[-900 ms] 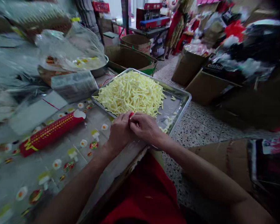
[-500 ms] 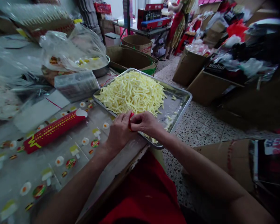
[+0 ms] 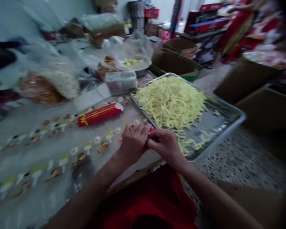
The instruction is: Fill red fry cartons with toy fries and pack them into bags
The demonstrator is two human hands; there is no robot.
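My left hand (image 3: 135,140) is closed, fingers bent, at the near edge of the table. Against it, my right hand (image 3: 165,144) is closed in a pinch. Between the two shows a bit of a small red piece (image 3: 152,129); the fingers hide most of it. Just beyond my hands, pale yellow fry-shaped sticks (image 3: 171,100) lie heaped in a metal tray (image 3: 228,127). Left of my hands, a long red stack of fry cartons (image 3: 100,114) with yellow markings rests on the patterned table cover (image 3: 69,140).
At the back of the table are a clear plastic box (image 3: 121,82), a bowl under plastic (image 3: 139,65) and filled bags (image 3: 50,82). Cardboard boxes (image 3: 177,62) stand behind the tray and on the right. A person (image 3: 235,28) stands at the far right.
The camera has turned left, so the table and tray sit farther right in view, with some blur. My hands stay together around the red piece.
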